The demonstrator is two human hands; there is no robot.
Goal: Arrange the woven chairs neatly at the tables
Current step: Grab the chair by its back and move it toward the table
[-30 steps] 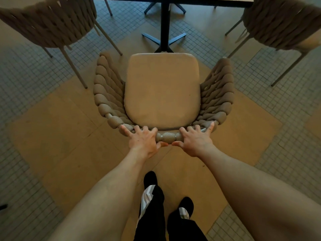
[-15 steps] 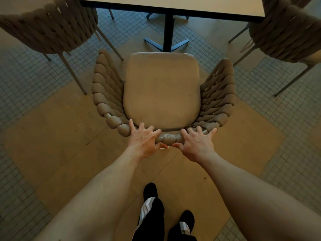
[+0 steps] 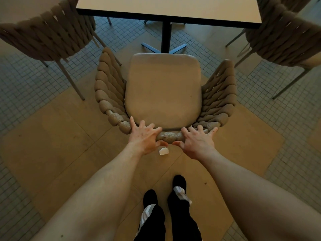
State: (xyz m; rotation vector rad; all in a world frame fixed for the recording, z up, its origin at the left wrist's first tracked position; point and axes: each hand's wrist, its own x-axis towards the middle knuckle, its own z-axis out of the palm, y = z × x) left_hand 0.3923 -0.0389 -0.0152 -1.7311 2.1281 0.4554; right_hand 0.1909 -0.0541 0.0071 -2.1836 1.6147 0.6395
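Flooring was mixed: tan wood-look panels under the work area, small grey square tiles around them. Lighting was dim.

Count: three woven chairs, one table, two hands, one small white object.

Centre chair stood on the tan panels, seat cushion facing the table, its front edge near the black pedestal base and not yet under the tabletop. Left chair and right chair each sat at a table corner, well apart from the centre chair, with open floor on both flanks.

Left hand lay on the top rail of the centre chair's back, fingers spread over the rail, thumb tucked beneath it. Right hand gripped the same rail just beside it, fingers splayed over, thumb under. A short bare stretch of rail showed between the two.

White object lay on the floor directly below the rail, between the hands; identity could not be told. Both feet stood on the tan panels behind the chair.
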